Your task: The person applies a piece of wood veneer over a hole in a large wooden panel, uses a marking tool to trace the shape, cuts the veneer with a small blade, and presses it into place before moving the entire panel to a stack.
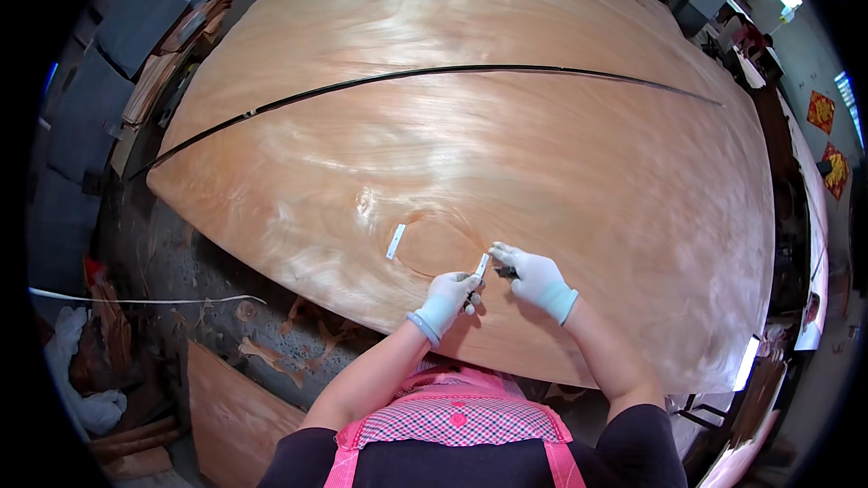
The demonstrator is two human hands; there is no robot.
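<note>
Both of my hands wear white gloves with pale blue-green cuffs, over a large tan wood veneer sheet (597,190). My left hand (445,301) is closed, its thumb and finger pinching the lower end of a short white strip (482,265). My right hand (536,279) lies just right of that strip, its fingers bent and the fingertips close to the strip's upper end. Something dark shows under those fingers, but its kind is not clear. Left of my hands, a round outline surrounds a patch (439,246) in the veneer. A second white strip (395,241) lies across its left edge.
A long thin dark strip (398,77) crosses the sheet beyond my hands. Veneer scraps (262,352) litter the floor at the left, near a leaning wood panel (235,416). Stacked veneer (149,86) stands far left. A plastic bag (95,407) lies lower left.
</note>
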